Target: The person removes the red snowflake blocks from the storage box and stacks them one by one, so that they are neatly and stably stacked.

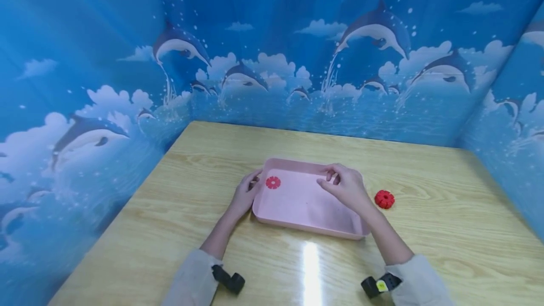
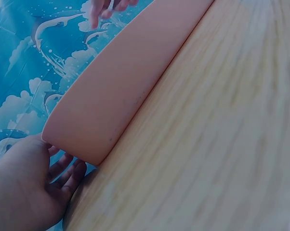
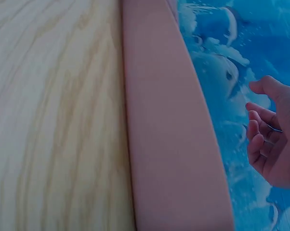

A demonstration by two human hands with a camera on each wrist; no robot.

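Observation:
A shallow pink tray [image 1: 297, 197] lies on the wooden table. My left hand [image 1: 246, 194] holds it by the left side, with the thumb at the rim and the fingers bent low beside the outer wall; the left wrist view shows these fingers [image 2: 68, 175] at the tray's corner. Near the tray's left end lies a flat red notched disc [image 1: 273, 182], a snowflake-type building piece. Above the right half of the tray hovers my right hand [image 1: 346, 188], thumb and index finger apart, holding nothing. Just right of the tray sits a small pile of similar red notched discs [image 1: 384, 199].
The light wood table [image 1: 433, 216] extends on every side of the tray. Blue curtains [image 1: 272, 51] printed with dolphins and clouds hang behind the table and at both sides. A black wrist camera [image 1: 228, 279] sits at the left cuff, another [image 1: 381, 285] at the right cuff.

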